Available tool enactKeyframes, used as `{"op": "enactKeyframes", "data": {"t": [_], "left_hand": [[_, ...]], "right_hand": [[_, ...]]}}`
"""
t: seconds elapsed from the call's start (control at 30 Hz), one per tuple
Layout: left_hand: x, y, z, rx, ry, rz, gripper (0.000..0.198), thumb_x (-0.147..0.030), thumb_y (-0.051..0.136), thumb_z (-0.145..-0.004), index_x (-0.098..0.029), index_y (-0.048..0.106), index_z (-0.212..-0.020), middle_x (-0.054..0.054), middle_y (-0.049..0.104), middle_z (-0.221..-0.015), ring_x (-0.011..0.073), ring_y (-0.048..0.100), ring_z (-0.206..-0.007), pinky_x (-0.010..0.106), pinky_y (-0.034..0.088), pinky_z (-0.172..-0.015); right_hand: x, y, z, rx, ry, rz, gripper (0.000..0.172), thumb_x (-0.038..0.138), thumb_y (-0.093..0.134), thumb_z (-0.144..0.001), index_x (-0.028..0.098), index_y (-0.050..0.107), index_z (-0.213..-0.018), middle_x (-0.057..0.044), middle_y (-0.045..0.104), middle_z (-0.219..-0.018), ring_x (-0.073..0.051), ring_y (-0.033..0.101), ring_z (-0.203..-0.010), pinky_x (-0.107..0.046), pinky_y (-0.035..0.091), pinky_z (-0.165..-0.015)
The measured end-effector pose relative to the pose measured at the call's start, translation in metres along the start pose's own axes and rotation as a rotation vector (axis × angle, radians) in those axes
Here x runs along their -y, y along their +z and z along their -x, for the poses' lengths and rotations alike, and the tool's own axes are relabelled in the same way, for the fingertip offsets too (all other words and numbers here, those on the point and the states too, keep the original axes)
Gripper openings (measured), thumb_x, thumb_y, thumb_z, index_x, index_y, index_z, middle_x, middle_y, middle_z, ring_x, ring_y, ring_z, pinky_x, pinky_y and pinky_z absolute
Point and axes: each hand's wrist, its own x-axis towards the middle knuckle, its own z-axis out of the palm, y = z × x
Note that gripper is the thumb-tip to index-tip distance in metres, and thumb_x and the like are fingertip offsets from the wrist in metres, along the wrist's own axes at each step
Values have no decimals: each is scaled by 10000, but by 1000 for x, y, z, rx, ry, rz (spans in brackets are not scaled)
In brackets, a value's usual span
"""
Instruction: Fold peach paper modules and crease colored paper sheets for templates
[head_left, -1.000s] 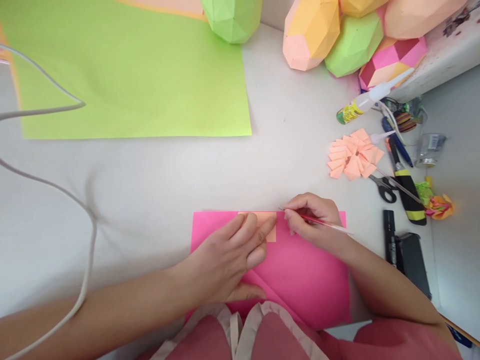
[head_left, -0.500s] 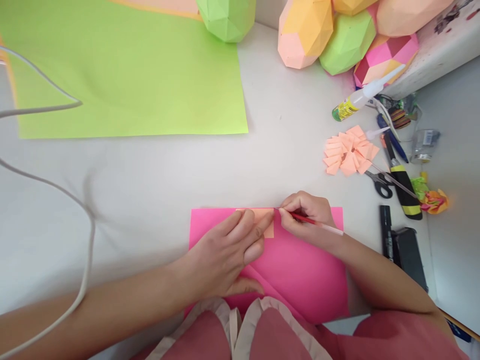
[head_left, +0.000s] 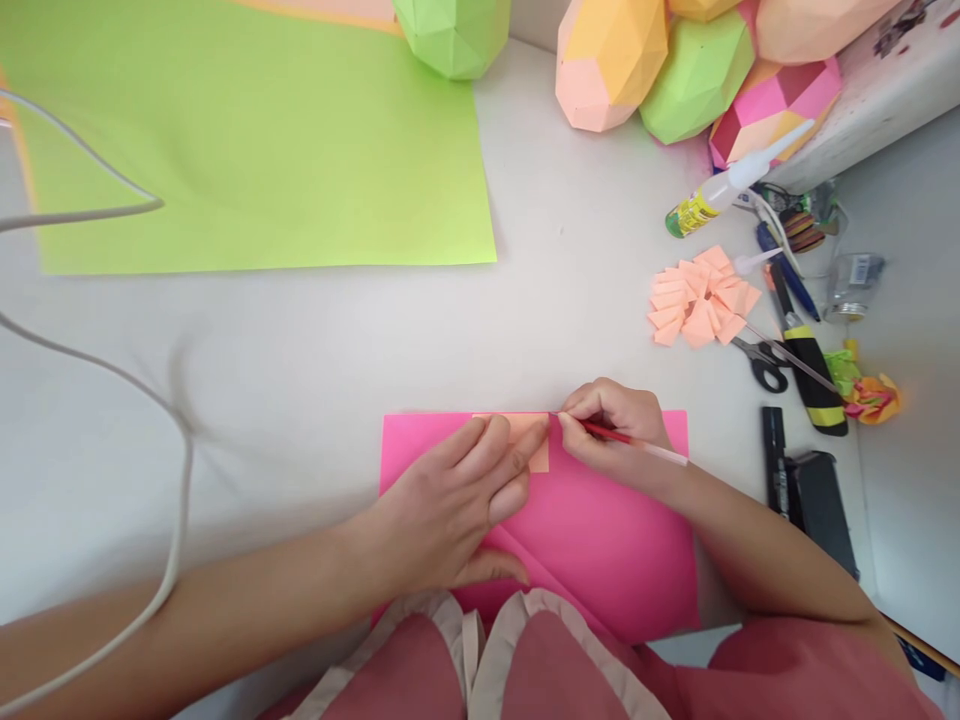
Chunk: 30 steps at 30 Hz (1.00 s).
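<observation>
A pink paper sheet (head_left: 600, 540) lies at the near edge of the white table (head_left: 337, 340). On its top edge sits a small peach paper rectangle (head_left: 534, 440). My left hand (head_left: 457, 510) lies flat on the pink sheet, fingers stretched out and pressing the peach rectangle down. My right hand (head_left: 611, 425) is closed on a thin red pen (head_left: 630, 441), and its tip rests at the right edge of the peach piece.
A large green sheet (head_left: 247, 140) covers the far left. Faceted paper shapes (head_left: 675, 70) stand at the back right. A glue bottle (head_left: 720, 192), peach paper scraps (head_left: 697, 300), scissors (head_left: 761, 362), a black-yellow tool (head_left: 810, 385) and a stapler (head_left: 802, 490) lie at the right. A white cable (head_left: 176, 460) loops at left.
My right hand has pulled the pen tip slightly left and nearer, to the peach rectangle's right edge. My left hand has kept the piece pressed down.
</observation>
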Motion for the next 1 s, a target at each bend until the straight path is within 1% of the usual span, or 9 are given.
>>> {"op": "enactKeyframes", "data": {"t": [0.13, 0.37, 0.5, 0.73, 0.83, 0.9, 1.0], "left_hand": [[0, -1, -1, -7, 1, -6, 771, -791, 399, -801, -124, 649, -1095, 159, 438, -1468, 354, 445, -1193, 470, 303, -1040], [0, -2, -1, -22, 4, -12, 764, -789, 440, -783, -120, 659, -1078, 160, 472, -1440, 355, 461, -1168, 468, 306, -1032], [1, -1, -2, -37, 6, -10, 750, -782, 442, -789, -120, 663, -1066, 163, 481, -1432, 346, 471, -1155, 463, 312, -1022], [0, 0, -1, -28, 5, 9, 755, -773, 417, -809, -114, 656, -1088, 174, 460, -1447, 349, 462, -1165, 471, 311, -1019], [1, -1, -2, -12, 9, -4, 749, -769, 437, -802, -115, 655, -1096, 167, 441, -1465, 351, 456, -1167, 466, 313, -1017], [2, -2, -2, 0, 14, -9, 737, -758, 446, -806, -114, 654, -1096, 166, 426, -1476, 350, 459, -1162, 466, 317, -1011], [2, -3, -1, -12, 20, 1, 739, -748, 421, -827, -97, 655, -1088, 171, 428, -1474, 351, 468, -1149, 466, 323, -1001]], "right_hand": [[-1, 0, 0, 19, -17, -5, 167, 225, 564, -777, 205, 482, -633, 20, 614, -615, -88, 534, -511, -207, 410, -485], [0, 0, 0, 24, 6, -3, 173, 235, 566, -780, 207, 477, -634, 17, 618, -629, -89, 539, -524, -210, 412, -495], [1, -1, 0, 25, 9, 11, 182, 249, 561, -788, 208, 474, -634, 18, 619, -626, -89, 533, -523, -212, 410, -498], [0, 0, 0, 26, 21, -19, 180, 251, 574, -782, 206, 483, -634, 22, 612, -625, -91, 537, -536, -216, 413, -508], [-4, -1, 0, 16, 47, -111, 182, 254, 604, -773, 208, 489, -639, 26, 603, -625, -91, 522, -525, -224, 407, -492], [-7, -1, -2, -33, 67, -239, 182, 256, 620, -785, 210, 488, -668, 28, 605, -639, -85, 505, -498, -230, 406, -475], [-13, 0, -7, -135, 38, -446, 188, 271, 614, -834, 218, 474, -721, 42, 599, -627, -69, 469, -420, -234, 389, -432]]}}
